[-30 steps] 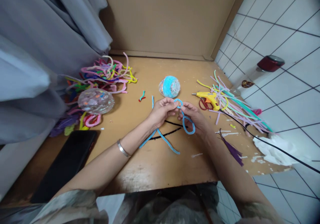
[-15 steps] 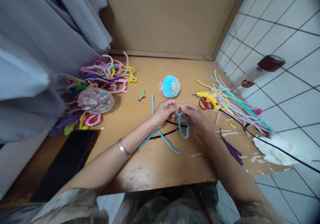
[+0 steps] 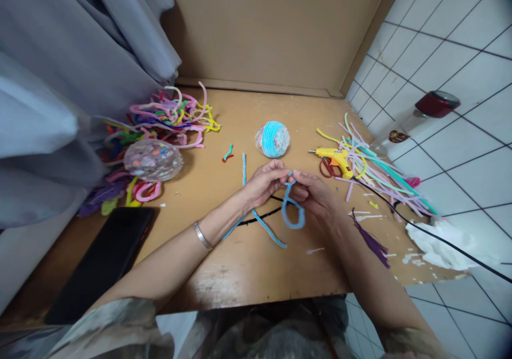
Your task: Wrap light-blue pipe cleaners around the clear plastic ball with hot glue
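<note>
Both hands meet over the middle of the table. My left hand (image 3: 267,182) and my right hand (image 3: 312,189) pinch a blue pipe cleaner (image 3: 293,225) between their fingertips, and its looped end hangs below them. Under my left wrist lie other blue pipe cleaners (image 3: 270,229) and black ones (image 3: 256,218), partly hidden by the hand and forearm. Just beyond the fingers sits a speckled ball (image 3: 273,139) with a bright blue band round it.
At left are a tangled pile of pipe cleaners (image 3: 172,114), a larger speckled ball (image 3: 153,160) and a black phone (image 3: 104,263). On the right lie a yellow glue gun (image 3: 335,159) with its cord, red-handled scissors (image 3: 327,168), a purple tassel (image 3: 370,241) and a jar (image 3: 416,119).
The hanging loop has swung slightly and now looks rounder and more open. Both hands keep pinching, with a small shift of the fingers.
</note>
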`<state>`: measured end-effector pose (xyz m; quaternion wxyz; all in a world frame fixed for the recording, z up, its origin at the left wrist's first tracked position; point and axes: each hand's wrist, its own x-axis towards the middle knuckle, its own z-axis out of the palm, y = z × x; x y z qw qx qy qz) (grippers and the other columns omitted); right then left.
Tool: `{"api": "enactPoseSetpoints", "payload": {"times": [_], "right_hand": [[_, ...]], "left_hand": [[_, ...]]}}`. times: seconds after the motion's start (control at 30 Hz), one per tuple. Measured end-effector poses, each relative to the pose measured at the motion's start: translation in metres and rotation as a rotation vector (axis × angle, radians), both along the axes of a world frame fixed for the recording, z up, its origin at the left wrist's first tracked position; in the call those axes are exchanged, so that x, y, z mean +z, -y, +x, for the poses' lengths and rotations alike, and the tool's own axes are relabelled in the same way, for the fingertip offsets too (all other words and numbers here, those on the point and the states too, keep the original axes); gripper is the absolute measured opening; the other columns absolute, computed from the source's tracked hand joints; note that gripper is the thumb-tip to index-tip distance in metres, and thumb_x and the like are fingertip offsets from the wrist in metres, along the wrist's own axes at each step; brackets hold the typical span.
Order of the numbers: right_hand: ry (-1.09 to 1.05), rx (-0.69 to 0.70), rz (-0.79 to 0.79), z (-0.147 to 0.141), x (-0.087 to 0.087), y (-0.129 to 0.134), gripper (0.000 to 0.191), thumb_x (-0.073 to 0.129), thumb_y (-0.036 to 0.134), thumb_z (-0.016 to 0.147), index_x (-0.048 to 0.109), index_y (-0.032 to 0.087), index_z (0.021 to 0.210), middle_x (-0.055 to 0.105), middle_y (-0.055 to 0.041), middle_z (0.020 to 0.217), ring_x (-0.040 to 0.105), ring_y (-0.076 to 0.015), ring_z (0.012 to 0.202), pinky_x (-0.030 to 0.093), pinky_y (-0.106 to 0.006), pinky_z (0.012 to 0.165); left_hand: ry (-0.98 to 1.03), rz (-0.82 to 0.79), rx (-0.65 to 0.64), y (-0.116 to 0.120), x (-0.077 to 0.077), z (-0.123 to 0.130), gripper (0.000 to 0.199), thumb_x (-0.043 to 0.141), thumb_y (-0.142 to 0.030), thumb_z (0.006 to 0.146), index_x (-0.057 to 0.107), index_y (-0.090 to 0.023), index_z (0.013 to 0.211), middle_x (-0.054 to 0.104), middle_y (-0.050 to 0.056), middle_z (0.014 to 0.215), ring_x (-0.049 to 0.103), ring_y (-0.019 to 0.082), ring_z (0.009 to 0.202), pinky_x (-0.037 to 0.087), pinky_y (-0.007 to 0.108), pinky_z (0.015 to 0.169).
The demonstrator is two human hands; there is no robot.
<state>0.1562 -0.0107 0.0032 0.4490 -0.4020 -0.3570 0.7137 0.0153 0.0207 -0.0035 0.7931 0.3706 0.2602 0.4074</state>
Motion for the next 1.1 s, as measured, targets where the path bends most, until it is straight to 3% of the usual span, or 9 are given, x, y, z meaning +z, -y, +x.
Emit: {"api": "enactPoseSetpoints", "payload": {"times": [0.13, 0.23, 0.37, 0.53, 0.73, 0.87, 0.93, 1.03, 1.1], "right_hand": [[-0.045, -0.042, -0.109, 0.0, 0.001, -0.002, 0.045, 0.079, 0.043, 0.061, 0.041, 0.021, 0.06, 0.031, 0.0121, 0.046, 0.015, -0.0024, 0.038, 0.013, -0.02, 0.037], [-0.042, -0.024, -0.141, 0.003, 0.002, -0.003, 0.05, 0.08, 0.045, 0.059, 0.036, 0.022, 0.061, 0.026, 0.0132, 0.046, 0.013, -0.0026, 0.039, 0.011, -0.019, 0.037], [0.112, 0.065, -0.005, 0.007, 0.006, -0.001, 0.046, 0.076, 0.05, 0.065, 0.041, 0.02, 0.06, 0.033, 0.0103, 0.048, 0.02, -0.0032, 0.041, 0.013, -0.02, 0.04], [0.249, 0.035, 0.178, 0.004, 0.014, 0.005, 0.045, 0.076, 0.051, 0.064, 0.047, 0.018, 0.055, 0.038, 0.0078, 0.047, 0.027, -0.0046, 0.046, 0.017, -0.022, 0.044], [0.263, 0.087, 0.111, 0.002, 0.018, 0.009, 0.039, 0.077, 0.05, 0.063, 0.056, 0.017, 0.059, 0.049, 0.0046, 0.049, 0.036, -0.0053, 0.044, 0.022, -0.02, 0.042], [0.26, -0.089, 0.056, 0.001, 0.015, 0.007, 0.04, 0.08, 0.05, 0.056, 0.065, 0.016, 0.069, 0.052, 0.0054, 0.049, 0.04, -0.0054, 0.042, 0.029, -0.018, 0.04], [0.259, -0.157, 0.073, 0.0, 0.013, 0.007, 0.041, 0.08, 0.051, 0.055, 0.065, 0.017, 0.071, 0.048, 0.0072, 0.044, 0.041, -0.006, 0.04, 0.03, -0.018, 0.039], [0.301, -0.15, 0.104, -0.002, 0.009, 0.007, 0.039, 0.08, 0.05, 0.056, 0.063, 0.017, 0.067, 0.046, 0.008, 0.043, 0.039, -0.0057, 0.038, 0.03, -0.019, 0.037], [0.343, -0.115, 0.128, -0.003, 0.008, 0.009, 0.038, 0.08, 0.048, 0.057, 0.06, 0.017, 0.064, 0.046, 0.0082, 0.043, 0.037, -0.005, 0.037, 0.031, -0.019, 0.037]], "left_hand": [[0.077, -0.055, 0.035, 0.001, 0.002, 0.002, 0.043, 0.075, -0.011, 0.063, 0.033, -0.018, 0.063, 0.037, -0.012, 0.047, 0.041, 0.001, 0.041, 0.031, 0.012, 0.044], [0.08, -0.096, 0.073, -0.002, 0.007, -0.002, 0.049, 0.075, -0.005, 0.059, 0.028, -0.019, 0.063, 0.031, -0.013, 0.047, 0.03, -0.001, 0.038, 0.024, 0.013, 0.041], [0.09, -0.075, 0.146, -0.009, 0.017, -0.009, 0.049, 0.073, -0.005, 0.062, 0.026, -0.019, 0.062, 0.029, -0.013, 0.049, 0.029, -0.001, 0.039, 0.026, 0.013, 0.042], [0.149, -0.048, 0.338, -0.021, 0.029, -0.018, 0.047, 0.065, 0.002, 0.062, 0.024, -0.019, 0.062, 0.033, -0.012, 0.05, 0.033, 0.001, 0.04, 0.025, 0.014, 0.041], [0.162, 0.011, 0.422, -0.026, 0.034, -0.026, 0.039, 0.069, -0.001, 0.068, 0.035, -0.018, 0.063, 0.039, -0.011, 0.051, 0.036, 0.001, 0.042, 0.029, 0.013, 0.041], [0.16, 0.011, 0.369, -0.018, 0.027, -0.021, 0.022, 0.077, -0.025, 0.074, 0.057, -0.018, 0.08, 0.054, -0.007, 0.062, 0.049, 0.003, 0.052, 0.043, 0.014, 0.052], [0.128, 0.013, 0.285, -0.013, 0.021, -0.016, 0.032, 0.079, -0.037, 0.072, 0.064, -0.017, 0.091, 0.064, -0.002, 0.075, 0.056, 0.005, 0.06, 0.046, 0.016, 0.056], [0.064, 0.06, 0.174, -0.006, 0.014, -0.009, 0.04, 0.078, -0.045, 0.072, 0.068, -0.014, 0.095, 0.07, 0.003, 0.085, 0.061, 0.007, 0.065, 0.046, 0.017, 0.057], [0.065, 0.092, 0.174, -0.003, 0.013, -0.007, 0.036, 0.077, -0.043, 0.073, 0.068, -0.015, 0.093, 0.071, 0.003, 0.083, 0.063, 0.008, 0.069, 0.047, 0.017, 0.061]]}}
